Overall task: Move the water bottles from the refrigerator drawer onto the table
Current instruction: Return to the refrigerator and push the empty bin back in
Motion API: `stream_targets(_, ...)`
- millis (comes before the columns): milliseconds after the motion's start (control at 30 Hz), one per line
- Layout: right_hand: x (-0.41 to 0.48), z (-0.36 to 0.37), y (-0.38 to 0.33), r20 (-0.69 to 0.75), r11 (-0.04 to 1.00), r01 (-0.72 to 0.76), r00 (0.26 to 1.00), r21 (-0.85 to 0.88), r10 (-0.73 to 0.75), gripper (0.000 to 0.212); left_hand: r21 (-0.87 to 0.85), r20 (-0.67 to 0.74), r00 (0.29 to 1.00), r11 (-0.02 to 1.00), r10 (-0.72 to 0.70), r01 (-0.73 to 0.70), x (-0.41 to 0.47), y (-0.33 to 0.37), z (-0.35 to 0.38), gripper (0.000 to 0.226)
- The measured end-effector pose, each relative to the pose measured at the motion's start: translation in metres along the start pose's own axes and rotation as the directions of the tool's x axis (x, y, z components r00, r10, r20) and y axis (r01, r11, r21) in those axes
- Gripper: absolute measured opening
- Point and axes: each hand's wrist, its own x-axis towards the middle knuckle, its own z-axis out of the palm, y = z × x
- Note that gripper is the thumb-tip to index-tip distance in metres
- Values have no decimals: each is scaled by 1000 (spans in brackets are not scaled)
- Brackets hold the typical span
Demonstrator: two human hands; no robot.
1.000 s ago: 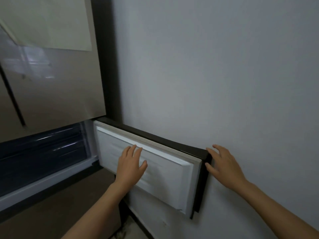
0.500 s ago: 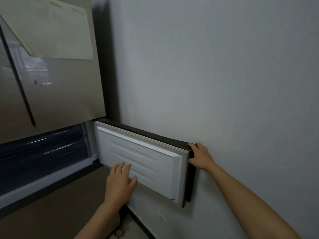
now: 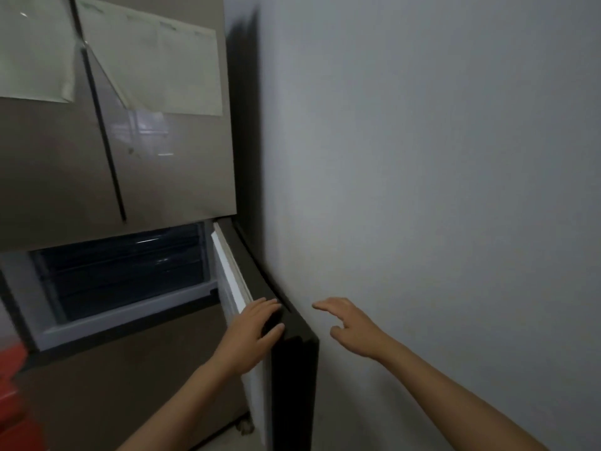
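Resting with straight fingers across the top edge of the open refrigerator door (image 3: 294, 385), your left hand (image 3: 255, 327) forms a released grip, thumb on the dark outer face. Your right hand (image 3: 353, 327) hovers released, fingers spread, between door and wall (image 3: 439, 190), touching neither. The refrigerator drawer (image 3: 123, 271) sits left of the door, too dark to show the water bottles.

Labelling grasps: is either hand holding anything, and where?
Left hand lies flat on the fridge door, at its top edge near the free corner, not gripping; right hand holds nothing.
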Motion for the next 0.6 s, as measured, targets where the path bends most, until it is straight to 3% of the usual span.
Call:
stream_targets(100, 31, 16, -7, 87, 990, 101, 992, -96, -92, 64, 53, -17, 999, 997, -52, 52, -15, -16, -15, 113)
stream_targets(200, 70, 36, -31, 156, 956, 250, 962, -154, -227, 67, 180, 69, 986, 974, -154, 139, -36, -28, -46, 107)
stream_targets(300, 109, 60, -63, 193, 885, 410, 908, -219, -372, 66, 388, 96, 950, 890, -298, 240, -48, -28, -67, 76)
stream_targets(433, 139, 97, -99, 227, 850, 497, 860, -172, -457, 62, 652, -49, 917, 683, -396, 329, -64, -25, -76, 48)
stream_targets(500, 149, 109, -111, 223, 841, 517, 849, -161, -479, 62, 684, -88, 907, 637, -411, 355, -67, -26, -69, 51)
stream_targets(600, 166, 122, -137, 256, 814, 557, 822, -168, -509, 63, 653, -155, 821, 567, -550, 503, -74, -48, -63, 59)
